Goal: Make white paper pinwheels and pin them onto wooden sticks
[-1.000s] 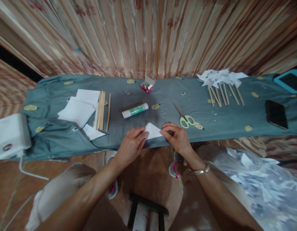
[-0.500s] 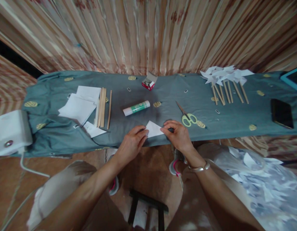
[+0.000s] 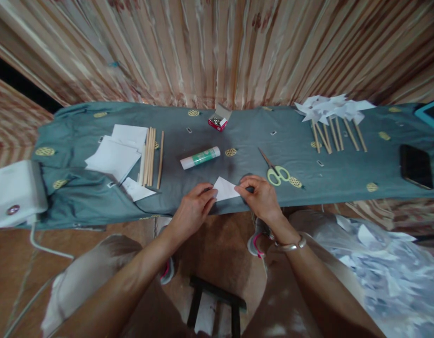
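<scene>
A small white sheet of paper [image 3: 225, 189], folded to a triangle, lies at the front edge of the cloth-covered table. My left hand [image 3: 196, 204] pinches its left corner. At its right corner, my right hand [image 3: 258, 196] grips the paper between thumb and fingers. Just beyond the paper lies a white and green glue stick [image 3: 200, 157]. Scissors [image 3: 274, 169] with light green handles rest beyond my right hand, blades pointing away. Left of the glue stick lie several wooden sticks [image 3: 150, 157] beside a pile of white paper squares [image 3: 114, 152].
A small red box [image 3: 217, 121] stands open at the back. Several white paper pinwheels [image 3: 331, 110] on sticks lie at the far right, near a black phone [image 3: 415, 165]. A white device [image 3: 19, 193] with a cable sits at the left end. A dark stool [image 3: 218, 292] is below.
Both hands keep the same hold on the folded paper. The view has shifted very slightly; nothing else has visibly moved.
</scene>
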Tool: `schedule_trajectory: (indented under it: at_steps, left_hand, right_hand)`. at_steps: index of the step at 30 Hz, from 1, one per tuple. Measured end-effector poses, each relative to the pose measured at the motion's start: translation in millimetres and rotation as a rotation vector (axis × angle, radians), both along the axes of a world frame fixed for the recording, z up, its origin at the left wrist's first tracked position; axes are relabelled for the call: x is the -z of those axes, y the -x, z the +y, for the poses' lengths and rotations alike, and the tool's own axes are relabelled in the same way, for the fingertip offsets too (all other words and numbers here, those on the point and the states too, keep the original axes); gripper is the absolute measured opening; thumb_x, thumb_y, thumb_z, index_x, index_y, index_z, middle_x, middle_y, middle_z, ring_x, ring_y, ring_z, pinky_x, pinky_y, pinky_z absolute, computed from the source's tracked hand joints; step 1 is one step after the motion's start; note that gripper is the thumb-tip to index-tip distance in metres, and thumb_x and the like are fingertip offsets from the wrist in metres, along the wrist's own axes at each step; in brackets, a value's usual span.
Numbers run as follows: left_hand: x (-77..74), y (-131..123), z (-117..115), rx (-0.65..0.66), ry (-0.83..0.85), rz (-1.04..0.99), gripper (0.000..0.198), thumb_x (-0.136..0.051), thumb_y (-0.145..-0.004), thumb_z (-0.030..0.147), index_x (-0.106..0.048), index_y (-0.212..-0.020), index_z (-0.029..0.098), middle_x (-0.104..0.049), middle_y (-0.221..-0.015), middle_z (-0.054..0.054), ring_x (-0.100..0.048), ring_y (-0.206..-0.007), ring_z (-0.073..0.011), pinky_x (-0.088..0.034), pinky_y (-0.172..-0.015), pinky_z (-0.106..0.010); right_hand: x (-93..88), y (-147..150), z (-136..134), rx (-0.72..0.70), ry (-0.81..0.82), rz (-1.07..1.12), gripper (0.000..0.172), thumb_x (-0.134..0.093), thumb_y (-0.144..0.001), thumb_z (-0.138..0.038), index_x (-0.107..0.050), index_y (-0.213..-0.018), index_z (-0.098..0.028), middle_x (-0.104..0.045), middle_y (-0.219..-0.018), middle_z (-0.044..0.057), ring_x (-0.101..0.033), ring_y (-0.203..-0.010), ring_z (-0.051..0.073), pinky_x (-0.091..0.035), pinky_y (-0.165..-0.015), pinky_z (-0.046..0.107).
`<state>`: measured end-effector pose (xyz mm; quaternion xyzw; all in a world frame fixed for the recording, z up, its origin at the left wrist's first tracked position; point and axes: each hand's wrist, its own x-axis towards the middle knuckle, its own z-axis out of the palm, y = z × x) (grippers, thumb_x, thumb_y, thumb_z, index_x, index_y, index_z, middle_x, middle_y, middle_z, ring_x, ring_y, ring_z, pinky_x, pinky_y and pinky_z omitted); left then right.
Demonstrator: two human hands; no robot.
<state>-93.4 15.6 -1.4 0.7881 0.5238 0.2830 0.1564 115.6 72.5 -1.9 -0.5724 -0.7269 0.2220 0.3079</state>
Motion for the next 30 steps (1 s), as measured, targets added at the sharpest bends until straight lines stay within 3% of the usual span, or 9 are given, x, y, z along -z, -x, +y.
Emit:
schedule_trajectory:
  at_steps: [14, 20, 24, 30]
  left_hand:
    - [-2.6, -1, 2, 0.013, -0.015, 0.061, 0.022, -0.048, -0.095, 0.019, -0.065, -0.106, 0.012, -0.063, -0.111, -0.013, -0.064, -0.098, -0.0207, -0.055, -0.087, -0.033]
    - [-10.9, -1, 4, -0.003, -0.046, 0.237, 0.021, -0.052, -0.093, 0.022, -0.066, -0.106, 0.014, -0.064, -0.114, -0.014, -0.059, -0.101, -0.0260, -0.052, -0.088, -0.042]
    - [-13.5, -2, 6, 0.026, -0.064, 0.258, 0.030, -0.050, -0.094, 0.019, -0.060, -0.121, 0.015, -0.059, -0.130, -0.016, -0.054, -0.113, -0.0289, -0.050, -0.088, -0.044]
    - [-6.2, -4, 4, 0.209, -0.046, 0.215, 0.041, -0.042, -0.090, 0.003, -0.058, -0.126, 0.016, -0.056, -0.140, -0.012, -0.039, -0.139, -0.0257, -0.042, -0.105, -0.046]
  right_hand:
    - [-4.6, 3, -2, -0.013, 0.020, -0.047, 0.019, -0.072, -0.075, -0.018, -0.062, -0.060, -0.022, -0.071, -0.080, 0.002, -0.064, -0.078, 0.020, -0.047, -0.085, 0.038]
    - [-4.3, 3, -2, -0.016, 0.002, -0.069, 0.018, -0.069, -0.077, -0.020, -0.062, -0.060, -0.022, -0.069, -0.078, 0.002, -0.063, -0.078, 0.019, -0.046, -0.086, 0.036]
    - [-3.5, 2, -2, -0.008, 0.008, -0.068, 0.017, -0.070, -0.076, -0.019, -0.062, -0.062, -0.022, -0.069, -0.079, 0.002, -0.063, -0.080, 0.019, -0.046, -0.085, 0.036]
    - [-3.1, 2, -1, -0.030, 0.003, -0.070, 0.017, -0.069, -0.078, -0.020, -0.062, -0.062, -0.022, -0.070, -0.080, 0.002, -0.063, -0.079, 0.020, -0.046, -0.086, 0.038]
